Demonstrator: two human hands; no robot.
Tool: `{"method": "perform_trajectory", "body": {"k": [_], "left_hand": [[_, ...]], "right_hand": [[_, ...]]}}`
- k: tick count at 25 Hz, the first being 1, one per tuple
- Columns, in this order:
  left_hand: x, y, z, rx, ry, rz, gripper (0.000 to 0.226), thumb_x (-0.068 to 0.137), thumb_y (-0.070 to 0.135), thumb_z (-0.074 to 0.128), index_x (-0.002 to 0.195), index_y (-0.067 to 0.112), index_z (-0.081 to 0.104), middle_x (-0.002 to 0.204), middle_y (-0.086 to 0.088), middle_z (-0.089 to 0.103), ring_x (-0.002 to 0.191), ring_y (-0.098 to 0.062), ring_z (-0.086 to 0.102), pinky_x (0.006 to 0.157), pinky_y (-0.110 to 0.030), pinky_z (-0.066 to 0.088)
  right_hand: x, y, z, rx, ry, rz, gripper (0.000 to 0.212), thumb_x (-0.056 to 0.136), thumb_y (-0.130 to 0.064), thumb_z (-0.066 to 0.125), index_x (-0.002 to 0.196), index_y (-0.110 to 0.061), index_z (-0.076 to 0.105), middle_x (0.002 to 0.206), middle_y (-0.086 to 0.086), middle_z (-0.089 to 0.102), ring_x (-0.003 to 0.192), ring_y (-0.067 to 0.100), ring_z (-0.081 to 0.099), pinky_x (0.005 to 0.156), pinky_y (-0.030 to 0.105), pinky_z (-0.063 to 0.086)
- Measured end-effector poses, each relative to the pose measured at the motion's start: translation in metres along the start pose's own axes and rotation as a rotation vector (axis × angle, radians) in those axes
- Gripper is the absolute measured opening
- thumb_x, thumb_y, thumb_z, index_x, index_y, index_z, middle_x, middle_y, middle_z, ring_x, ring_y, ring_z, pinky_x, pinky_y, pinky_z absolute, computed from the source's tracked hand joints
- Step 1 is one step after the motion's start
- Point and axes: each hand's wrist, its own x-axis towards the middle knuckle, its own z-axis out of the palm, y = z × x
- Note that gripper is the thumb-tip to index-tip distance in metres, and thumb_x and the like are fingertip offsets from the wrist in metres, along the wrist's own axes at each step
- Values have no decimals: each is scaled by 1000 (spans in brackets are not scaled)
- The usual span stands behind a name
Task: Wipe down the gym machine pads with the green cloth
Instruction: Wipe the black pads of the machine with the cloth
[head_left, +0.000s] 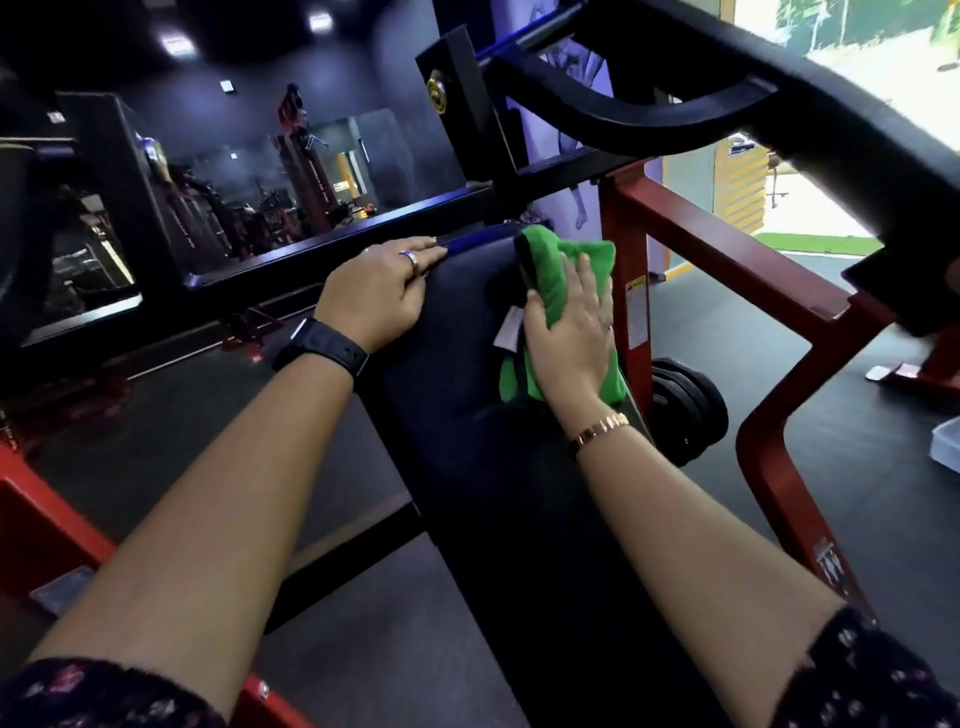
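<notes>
A: Right hand (569, 338)?
B: Flat on green cloth (550, 275), fingers (584, 280) spread wide, pressing it onto black pad (467, 364) near far right edge.
A: Left hand (376, 291)?
B: Palm down on pad's left edge, fingers (415, 252) extended, holding nothing; beside red frame (727, 260).

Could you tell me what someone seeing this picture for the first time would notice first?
The bright green microfibre cloth stands out most, pressed flat under the right hand near the far end of the long black padded bench at centre. Beside it, the left hand rests on the pad's left edge, a black smartwatch on its wrist. The red steel machine frame angles across the right side, below a bright window.
</notes>
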Motion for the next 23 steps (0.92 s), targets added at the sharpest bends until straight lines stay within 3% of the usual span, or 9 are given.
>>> {"method": "perform_trajectory", "body": {"k": [5, 9, 13, 16, 18, 21, 23], "left_hand": [[10, -8, -5, -106, -105, 51, 43, 90, 11, 48, 130, 25, 52, 138, 4, 51, 127, -16, 46, 107, -29, 34], [34, 8, -3, 0, -282, 66, 50, 91, 21, 49, 139, 27, 39, 146, 4, 40, 133, -18, 39, 110, -37, 32], [51, 30, 13, 154, -349, 114, 60, 92, 32, 48, 146, 27, 24, 154, 1, 25, 138, -22, 29, 111, -41, 31], [68, 31, 20, 79, -373, 146, 57, 90, 29, 53, 143, 26, 31, 148, -1, 32, 135, -22, 34, 112, -38, 29], [84, 31, 23, -16, -414, 161, 54, 89, 22, 57, 139, 24, 38, 143, -2, 37, 131, -19, 37, 112, -34, 28], [103, 37, 33, -49, -437, 222, 51, 88, 18, 59, 136, 22, 44, 139, -3, 42, 129, -19, 39, 112, -30, 27], [110, 41, 41, -29, -444, 259, 48, 88, 21, 58, 134, 25, 46, 139, 0, 44, 128, -17, 40, 112, -33, 28]], "right_hand": [[-92, 63, -14, 3, 28, 222, 62, 92, -45, 43, 147, -36, 16, 156, -17, 7, 145, 14, 0, 115, 49, 17], [-148, 80, -12, -26, 8, 308, 63, 91, -49, 39, 147, -37, 14, 155, -20, 0, 145, 15, -8, 117, 50, 14], [-111, 60, -3, -166, -12, 78, 70, 81, -59, 27, 146, -34, 24, 156, -12, 13, 145, 23, -5, 114, 48, 12], [-55, 49, -9, -182, -92, -161, 69, 79, -59, 30, 145, -40, 23, 155, -15, 16, 145, 19, -5, 116, 47, 13], [-33, 56, -16, -129, -108, -214, 68, 77, -59, 32, 143, -45, 23, 154, -19, 15, 143, 11, -4, 115, 44, 19], [-50, 85, -21, -44, -27, -78, 63, 82, -54, 41, 142, -46, 24, 153, -24, 13, 144, 10, 5, 112, 42, 24], [-85, 110, -24, -14, 41, 94, 60, 87, -50, 45, 142, -45, 24, 152, -24, 12, 144, 14, 9, 113, 47, 27]]}}
